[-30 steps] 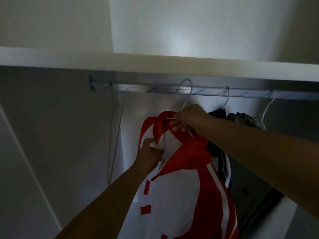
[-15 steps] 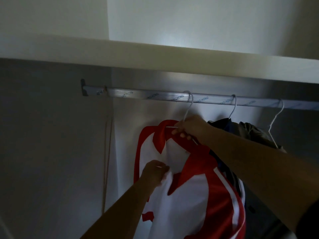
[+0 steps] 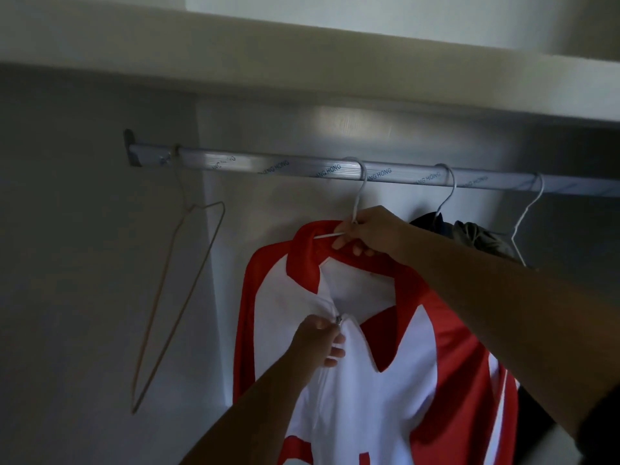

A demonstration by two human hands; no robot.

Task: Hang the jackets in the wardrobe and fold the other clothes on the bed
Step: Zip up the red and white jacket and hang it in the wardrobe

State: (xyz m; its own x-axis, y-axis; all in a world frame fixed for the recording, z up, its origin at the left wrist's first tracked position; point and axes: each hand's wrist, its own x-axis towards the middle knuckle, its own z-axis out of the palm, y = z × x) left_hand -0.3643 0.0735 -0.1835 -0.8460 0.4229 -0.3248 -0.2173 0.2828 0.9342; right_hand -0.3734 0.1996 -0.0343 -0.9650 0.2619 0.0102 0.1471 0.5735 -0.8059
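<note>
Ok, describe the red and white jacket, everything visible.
The jacket is smooth fabric: white front panels, red collar, shoulders and sleeves, white stripes down one sleeve. It hangs front-out on a white wire hanger hooked over the rail. The right hand grips the hanger at the collar; the left hand pinches the zip pull at chest height, collar open above. Its hem is out of frame.

I am seeing the jacket hanging from the rail's middle, an empty hanger dangling at its left end, other garments hanging toward its right, and a shelf sitting above.
</note>
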